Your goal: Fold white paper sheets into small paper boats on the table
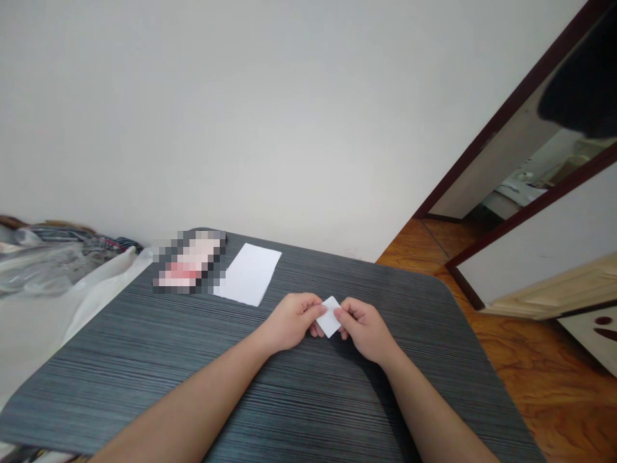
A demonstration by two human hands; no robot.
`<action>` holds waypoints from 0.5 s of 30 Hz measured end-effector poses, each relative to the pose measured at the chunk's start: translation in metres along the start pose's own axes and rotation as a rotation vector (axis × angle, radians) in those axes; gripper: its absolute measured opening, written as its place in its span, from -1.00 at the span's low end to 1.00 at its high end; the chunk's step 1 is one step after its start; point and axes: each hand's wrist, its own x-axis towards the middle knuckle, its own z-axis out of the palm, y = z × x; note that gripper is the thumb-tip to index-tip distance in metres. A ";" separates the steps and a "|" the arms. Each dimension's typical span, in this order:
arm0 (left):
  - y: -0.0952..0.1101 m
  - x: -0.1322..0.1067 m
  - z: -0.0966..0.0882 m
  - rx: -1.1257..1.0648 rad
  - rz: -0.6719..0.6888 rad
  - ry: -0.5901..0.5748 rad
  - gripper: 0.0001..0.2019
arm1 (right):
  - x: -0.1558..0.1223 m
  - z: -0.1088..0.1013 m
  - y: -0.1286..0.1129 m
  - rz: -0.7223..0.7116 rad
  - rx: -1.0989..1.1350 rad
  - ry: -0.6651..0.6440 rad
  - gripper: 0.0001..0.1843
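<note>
I am watching two bare hands working over the middle of one dark, streaked worktop (pixel 193 379), with two forearms reaching in from its near edge. The left hand (pixel 294 321) is pinching one small white card-like piece (pixel 330 318) by its left side, thumb lying on top, and the right hand (pixel 366 328) is gripping the same piece by its right side in much the same way. That piece is sitting cornerwise between the two thumbs, over the middle of the worktop. Toward the worktop's far edge, left of centre, one white pile of paper (pixel 253 273) is lying flat; I am not managing to count its sheets. Just left of it, near the worktop's far left corner, one blurred-out pink and black item (pixel 190 260) is resting. Off the worktop's left side, one heap of cloth and plastic (pixel 72 270) is bulging. One pale wall (pixel 289 128) is rising behind the worktop's far edge, and brown wooden floor (pixel 520 354) is showing beyond its right side.
</note>
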 end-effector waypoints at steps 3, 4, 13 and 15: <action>0.001 -0.001 -0.001 -0.006 -0.001 0.008 -0.70 | 0.001 0.001 0.002 0.011 0.010 0.003 -0.74; 0.001 -0.001 -0.001 -0.013 -0.003 0.011 -0.70 | 0.001 0.001 0.003 0.014 0.013 0.004 -0.74; 0.002 0.001 -0.001 -0.107 -0.023 0.015 -0.71 | 0.000 -0.001 0.006 0.024 0.057 0.008 -0.70; 0.001 0.001 0.000 -0.139 -0.033 -0.001 -0.71 | 0.000 -0.001 0.005 0.014 0.046 0.013 -0.70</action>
